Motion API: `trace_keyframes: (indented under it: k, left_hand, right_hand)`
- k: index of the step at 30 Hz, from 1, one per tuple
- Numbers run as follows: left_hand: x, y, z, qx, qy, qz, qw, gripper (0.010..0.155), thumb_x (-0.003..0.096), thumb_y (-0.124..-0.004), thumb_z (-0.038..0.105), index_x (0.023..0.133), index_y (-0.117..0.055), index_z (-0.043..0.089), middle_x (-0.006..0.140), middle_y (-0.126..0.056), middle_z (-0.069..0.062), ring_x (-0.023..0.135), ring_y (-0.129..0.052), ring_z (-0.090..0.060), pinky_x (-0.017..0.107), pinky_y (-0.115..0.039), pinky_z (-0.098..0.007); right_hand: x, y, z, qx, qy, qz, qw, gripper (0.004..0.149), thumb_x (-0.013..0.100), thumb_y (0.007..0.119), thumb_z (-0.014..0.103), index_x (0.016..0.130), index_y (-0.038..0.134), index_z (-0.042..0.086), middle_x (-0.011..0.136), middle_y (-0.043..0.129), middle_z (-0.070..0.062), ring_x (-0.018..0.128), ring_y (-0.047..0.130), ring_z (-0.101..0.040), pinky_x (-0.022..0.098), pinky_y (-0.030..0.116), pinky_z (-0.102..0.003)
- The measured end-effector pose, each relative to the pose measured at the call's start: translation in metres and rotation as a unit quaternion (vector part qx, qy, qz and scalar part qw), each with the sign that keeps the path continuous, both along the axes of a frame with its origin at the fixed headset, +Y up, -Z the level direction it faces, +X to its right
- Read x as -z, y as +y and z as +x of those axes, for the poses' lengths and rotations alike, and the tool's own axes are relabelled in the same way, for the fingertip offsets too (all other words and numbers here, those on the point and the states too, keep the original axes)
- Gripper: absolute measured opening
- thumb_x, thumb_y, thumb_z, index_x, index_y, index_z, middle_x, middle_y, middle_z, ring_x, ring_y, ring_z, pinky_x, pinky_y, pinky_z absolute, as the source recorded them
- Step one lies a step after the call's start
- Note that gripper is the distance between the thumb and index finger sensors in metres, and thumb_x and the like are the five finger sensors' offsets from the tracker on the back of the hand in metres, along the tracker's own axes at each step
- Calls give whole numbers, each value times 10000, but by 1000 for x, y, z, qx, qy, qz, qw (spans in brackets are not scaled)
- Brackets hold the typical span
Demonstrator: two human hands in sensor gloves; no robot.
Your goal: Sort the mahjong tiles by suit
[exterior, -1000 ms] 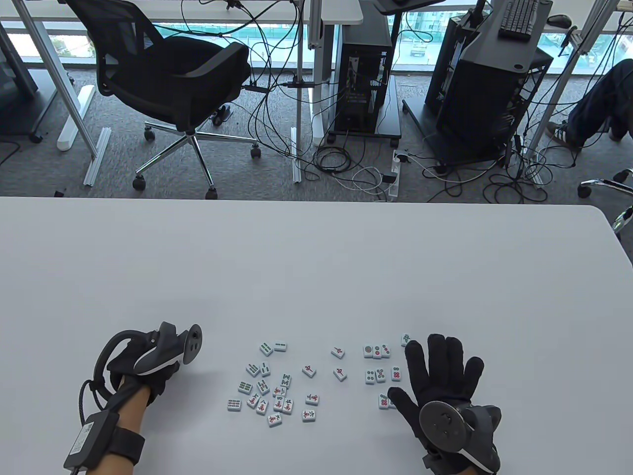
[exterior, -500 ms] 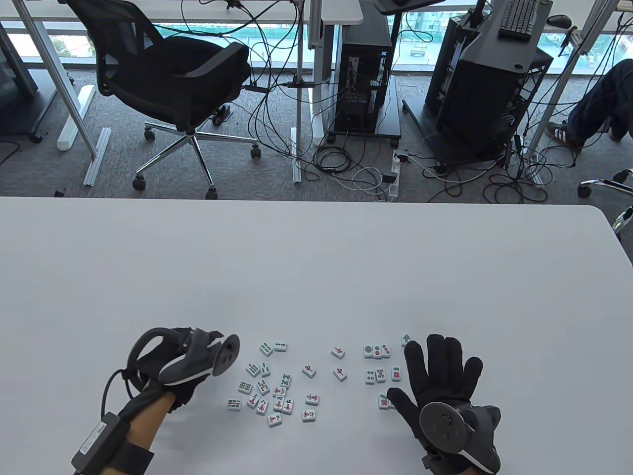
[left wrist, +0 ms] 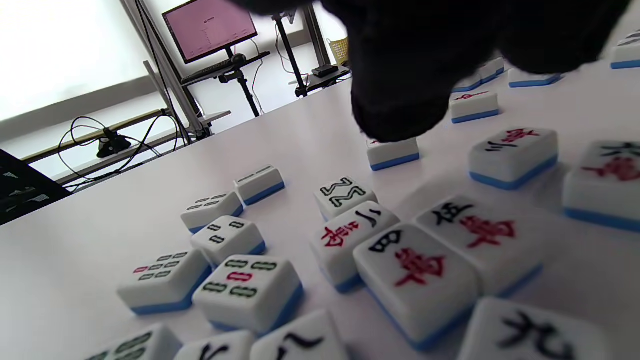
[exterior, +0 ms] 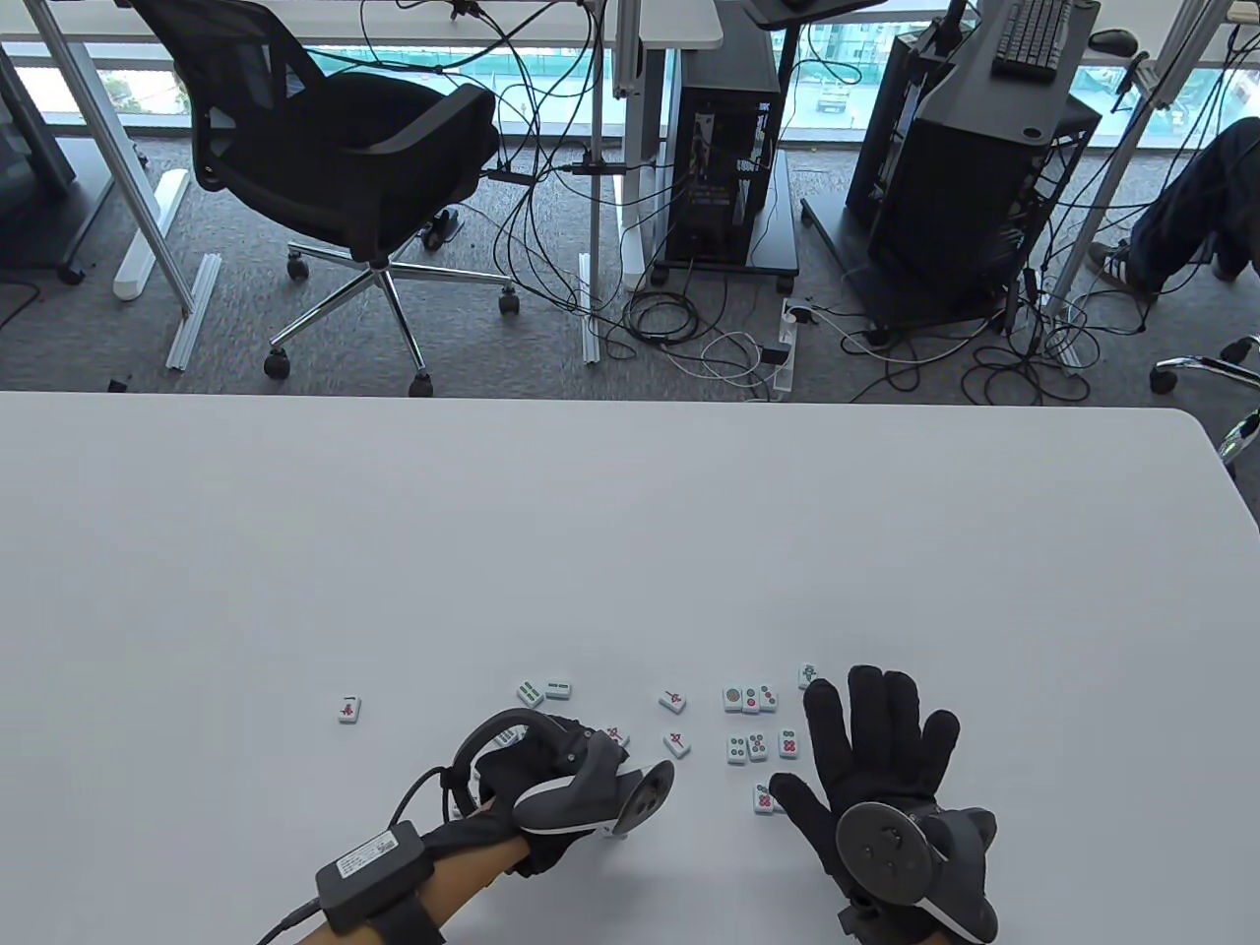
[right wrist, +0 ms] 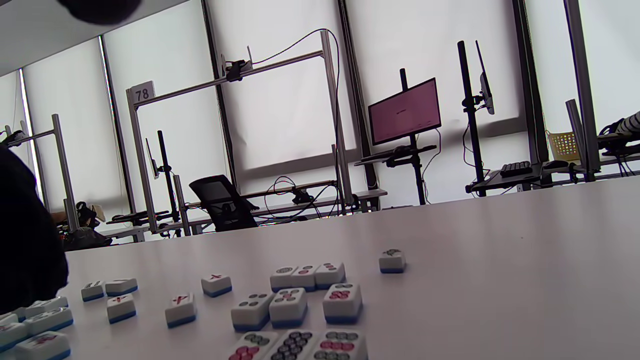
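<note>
**Left hand over the tile cluster, right hand flat beside the circle tiles**

Table view: the left hand [exterior: 536,787] reaches in over the middle cluster of mahjong tiles [exterior: 543,689], its tracker [exterior: 591,799] covering most of them; how its fingers lie cannot be told from here. One lone tile with a red mark [exterior: 348,708] sits well apart to the left on the white table [exterior: 630,532]. Three red-marked tiles [exterior: 673,701] lie between the cluster and the circle-suit tiles [exterior: 750,699], which form short rows just left of the right hand [exterior: 876,758]. That hand lies flat on the table — fingers straight and spread, holding nothing — with its thumb touching the nearest circle tile [exterior: 763,799]. A single tile [exterior: 808,675] sits just beyond its index fingertip.

Left wrist view: gloved fingers [left wrist: 400,75] hang from the top edge, one fingertip just above or on a tile [left wrist: 393,152]; whether it touches or grips I cannot tell. Bamboo tiles [left wrist: 227,237] lie left, character tiles [left wrist: 420,265] right, several touching.

Right wrist view: the circle tiles [right wrist: 290,302] lie in rows in the foreground, the single tile [right wrist: 392,260] apart behind them. A monitor [right wrist: 405,111] and an office chair [right wrist: 222,200] stand beyond the table.
</note>
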State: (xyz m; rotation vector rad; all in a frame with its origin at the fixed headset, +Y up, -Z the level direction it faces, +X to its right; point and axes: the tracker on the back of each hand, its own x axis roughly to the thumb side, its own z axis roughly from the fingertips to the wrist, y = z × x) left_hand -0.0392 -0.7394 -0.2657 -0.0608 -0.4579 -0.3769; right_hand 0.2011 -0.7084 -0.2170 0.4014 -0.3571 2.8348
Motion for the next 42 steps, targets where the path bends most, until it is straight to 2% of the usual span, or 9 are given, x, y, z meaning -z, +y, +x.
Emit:
trace_keyframes:
  k: [4, 7, 14, 18, 24, 27, 31, 38, 42]
  left_hand:
    - [7, -7, 13, 19, 65, -52, 996, 639, 367, -705, 709, 624, -960, 183, 249, -955, 185, 1, -869, -46, 105, -801, -293]
    - [9, -11, 20, 47, 85, -62, 993, 688, 349, -704, 740, 629, -964, 169, 244, -958, 180, -11, -866, -44, 90, -798, -290]
    - [8, -15, 29, 69, 91, -81, 990, 679, 358, -743, 713, 628, -949, 125, 259, -966, 173, -3, -873, -47, 92, -799, -292]
    - [13, -15, 32, 60, 111, -114, 985, 671, 359, -780, 689, 656, -931, 106, 284, -968, 171, 12, -880, -46, 102, -801, -292]
    - [20, -14, 34, 19, 112, -145, 983, 672, 321, -874, 645, 683, -901, 79, 303, -952, 188, 25, -883, -34, 115, -810, -284]
    - [20, -5, 28, -23, 84, -138, 987, 673, 301, -890, 638, 711, -898, 104, 329, -956, 190, 45, -897, -31, 137, -821, -281]
    - [20, 28, -7, -98, -4, -105, 990, 666, 268, -916, 614, 736, -896, 140, 363, -970, 183, 92, -918, -49, 181, -829, -294]
    - [16, 66, -92, -166, -2, 4, 986, 654, 249, -928, 596, 766, -882, 197, 398, -976, 197, 138, -941, -50, 228, -844, -294]
    - [11, 73, -140, -162, 0, 39, 986, 648, 253, -924, 592, 781, -869, 219, 422, -975, 205, 166, -953, -47, 254, -850, -291]
  right_hand:
    - [0, 0, -1, 0, 3, 0, 1000, 789, 494, 529, 615, 1079, 108, 294, 1141, 30, -150, 1020, 17, -457, 670, 107, -759]
    - [-1, 0, -1, 1, 5, 3, 1000, 790, 493, 530, 615, 1079, 109, 292, 1141, 31, -150, 1020, 16, -457, 671, 107, -758]
    - [-1, 0, -2, 0, 9, 4, 1000, 791, 493, 530, 616, 1080, 110, 291, 1142, 33, -149, 1021, 20, -457, 671, 109, -758]
    - [-2, 0, -3, -1, 10, 3, 1000, 792, 493, 531, 616, 1080, 110, 290, 1142, 35, -149, 1021, 22, -457, 671, 110, -759]
    - [-2, -1, -4, -1, 12, 3, 1000, 793, 493, 533, 614, 1080, 111, 289, 1142, 36, -152, 1021, 24, -459, 672, 111, -758]
    - [-2, -1, -4, -2, 12, 3, 1000, 793, 493, 533, 615, 1080, 112, 287, 1142, 37, -153, 1021, 25, -459, 671, 113, -759]
    - [-2, 1, -3, 3, 10, 4, 1000, 792, 493, 533, 614, 1079, 110, 290, 1142, 35, -151, 1021, 22, -457, 671, 109, -758]
    - [-6, 3, -7, 4, 29, 17, 999, 791, 497, 537, 614, 1082, 108, 298, 1143, 18, -142, 1019, -13, -447, 672, 82, -753]
    - [-8, 3, -8, -6, 23, 23, 999, 792, 496, 535, 613, 1080, 106, 295, 1138, 12, -146, 1013, -16, -449, 670, 85, -753]
